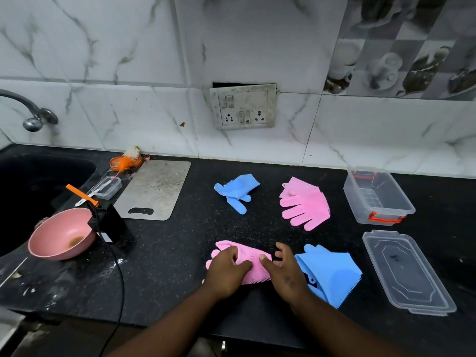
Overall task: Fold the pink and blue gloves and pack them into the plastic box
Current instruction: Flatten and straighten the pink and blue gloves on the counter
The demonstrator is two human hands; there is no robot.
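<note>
A pink glove [248, 256] lies near the front of the black counter under both hands. My left hand [226, 270] presses and pinches its left part. My right hand [284, 270] rests its thumb on the glove's right part, fingers spread. A blue glove [332, 273] lies just right of my right hand. Farther back lie a second blue glove [238, 190], partly folded, and a second pink glove [305, 204], flat. The clear plastic box [401, 202] with orange latches stands open at the right, its lid [407, 273] lying in front of it.
A pink bowl [60, 234] sits at the left by the dark sink [31, 186]. A black device [110, 224] with a cable stands beside it. A grey cutting board [154, 190] and a small clear container [107, 187] lie behind. A socket plate [243, 106] is on the wall.
</note>
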